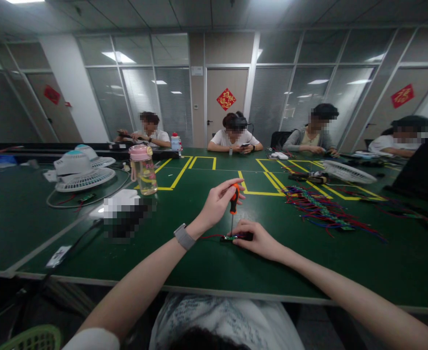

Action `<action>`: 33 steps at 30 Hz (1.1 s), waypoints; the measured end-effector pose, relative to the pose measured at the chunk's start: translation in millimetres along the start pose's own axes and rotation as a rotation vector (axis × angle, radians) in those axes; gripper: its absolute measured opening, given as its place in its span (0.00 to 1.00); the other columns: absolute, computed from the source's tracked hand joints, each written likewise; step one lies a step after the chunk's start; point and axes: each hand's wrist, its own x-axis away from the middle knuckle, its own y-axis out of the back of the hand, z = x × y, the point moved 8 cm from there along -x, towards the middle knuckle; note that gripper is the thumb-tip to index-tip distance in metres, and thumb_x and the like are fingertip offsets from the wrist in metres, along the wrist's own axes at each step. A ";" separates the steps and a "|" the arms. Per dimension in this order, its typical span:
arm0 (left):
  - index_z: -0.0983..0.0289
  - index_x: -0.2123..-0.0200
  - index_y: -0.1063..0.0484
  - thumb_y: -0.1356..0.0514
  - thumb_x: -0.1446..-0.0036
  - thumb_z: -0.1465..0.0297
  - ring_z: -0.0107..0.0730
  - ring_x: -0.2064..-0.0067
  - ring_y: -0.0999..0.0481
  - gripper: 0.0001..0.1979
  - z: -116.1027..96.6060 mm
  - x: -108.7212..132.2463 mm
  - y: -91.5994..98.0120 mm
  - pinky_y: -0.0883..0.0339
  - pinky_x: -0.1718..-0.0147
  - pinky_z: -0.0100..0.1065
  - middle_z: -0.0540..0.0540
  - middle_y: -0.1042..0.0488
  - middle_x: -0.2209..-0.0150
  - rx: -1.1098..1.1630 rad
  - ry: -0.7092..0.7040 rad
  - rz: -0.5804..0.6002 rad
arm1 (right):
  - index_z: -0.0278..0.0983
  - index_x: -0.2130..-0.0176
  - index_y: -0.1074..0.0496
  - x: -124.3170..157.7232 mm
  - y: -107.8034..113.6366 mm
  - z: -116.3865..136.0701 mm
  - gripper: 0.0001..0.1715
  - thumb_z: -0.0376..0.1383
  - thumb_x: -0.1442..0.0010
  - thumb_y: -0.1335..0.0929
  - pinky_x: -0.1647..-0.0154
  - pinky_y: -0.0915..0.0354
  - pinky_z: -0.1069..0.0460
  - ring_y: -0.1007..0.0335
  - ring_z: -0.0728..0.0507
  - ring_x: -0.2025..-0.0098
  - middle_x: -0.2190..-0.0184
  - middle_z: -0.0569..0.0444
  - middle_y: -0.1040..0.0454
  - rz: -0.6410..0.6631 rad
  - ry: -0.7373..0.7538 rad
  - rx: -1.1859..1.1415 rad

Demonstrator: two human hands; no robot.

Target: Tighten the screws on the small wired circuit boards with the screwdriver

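My left hand [219,201] is closed around the orange and black handle of a screwdriver [234,200], which stands upright. Its thin shaft points down to a small green circuit board [229,238] on the table. With bent fingers, my right hand [259,239] grips the right end of that board and steadies it against the tabletop. Dark parts under the board are mostly hidden by my fingers. A red wire [211,236] runs from the board toward the left.
Green table [199,267] with yellow tape outlines. Right of my hands lies a row of wired circuit boards [321,206]. On the left are a pink-lidded bottle [143,170] and white fan parts [84,177]. Several people sit along the far side, one person [235,138] straight ahead.
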 end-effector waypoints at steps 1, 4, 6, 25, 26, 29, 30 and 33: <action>0.64 0.50 0.30 0.46 0.40 0.65 0.29 0.64 0.25 0.16 0.8 0.1 -1.6 0.30 0.65 0.32 0.56 0.27 0.60 0.020 0.013 0.007 | 0.37 0.61 0.22 -0.8 -0.2 -1.0 0.10 0.35 0.45 0.31 0.66 0.37 0.53 0.34 0.47 0.68 0.67 0.52 0.29 0.011 -0.006 -0.020; 0.65 0.58 0.26 0.39 0.45 0.66 0.25 0.68 0.27 0.12 -1.7 1.2 0.7 0.32 0.68 0.28 0.53 0.28 0.64 -0.050 -0.012 -0.056 | 0.37 0.61 0.22 -2.4 -0.7 -3.3 0.11 0.36 0.45 0.30 0.65 0.38 0.53 0.34 0.47 0.68 0.68 0.52 0.29 0.031 -0.022 -0.057; 0.64 0.61 0.25 0.39 0.45 0.65 0.24 0.67 0.28 0.11 -4.4 2.3 2.5 0.33 0.68 0.26 0.53 0.28 0.62 -0.102 -0.040 -0.094 | 0.37 0.61 0.22 -2.6 -0.9 -4.3 0.11 0.36 0.45 0.30 0.65 0.37 0.52 0.34 0.47 0.68 0.69 0.52 0.29 0.030 -0.038 -0.063; 0.66 0.52 0.29 0.48 0.39 0.65 0.30 0.62 0.25 0.16 -4.4 1.7 -0.7 0.29 0.63 0.33 0.59 0.26 0.57 0.008 -0.037 -0.035 | 0.37 0.60 0.21 -5.0 -4.5 0.0 0.13 0.38 0.44 0.31 0.68 0.39 0.54 0.37 0.49 0.70 0.72 0.54 0.32 0.036 -0.051 -0.055; 0.66 0.52 0.29 0.47 0.39 0.65 0.30 0.63 0.24 0.16 -4.4 2.1 -1.3 0.29 0.63 0.32 0.59 0.25 0.58 0.002 -0.034 -0.034 | 0.36 0.60 0.21 -4.8 -4.5 0.7 0.13 0.38 0.44 0.31 0.68 0.40 0.54 0.37 0.48 0.70 0.72 0.54 0.32 0.030 -0.047 -0.054; 0.66 0.58 0.26 0.42 0.42 0.65 0.26 0.67 0.27 0.13 -7.4 3.9 1.6 0.31 0.67 0.28 0.55 0.26 0.63 -0.101 -0.058 -0.086 | 0.36 0.60 0.21 -4.4 -4.4 2.6 0.12 0.37 0.44 0.31 0.68 0.40 0.54 0.37 0.48 0.70 0.73 0.54 0.33 0.009 -0.032 -0.044; 0.65 0.60 0.26 0.41 0.43 0.65 0.25 0.68 0.28 0.11 -9.3 4.6 3.1 0.32 0.68 0.27 0.54 0.27 0.64 -0.136 -0.076 -0.109 | 0.36 0.60 0.21 -4.4 -3.7 2.6 0.12 0.37 0.44 0.31 0.69 0.41 0.54 0.37 0.49 0.70 0.73 0.54 0.33 -0.002 -0.027 -0.031; 0.65 0.62 0.25 0.43 0.41 0.66 0.24 0.67 0.29 0.10 -14.7 6.0 4.8 0.33 0.68 0.26 0.54 0.29 0.62 -0.189 -0.119 -0.133 | 0.37 0.60 0.21 -5.3 0.9 -1.0 0.12 0.36 0.43 0.32 0.69 0.41 0.54 0.38 0.49 0.71 0.74 0.55 0.34 -0.055 -0.016 0.023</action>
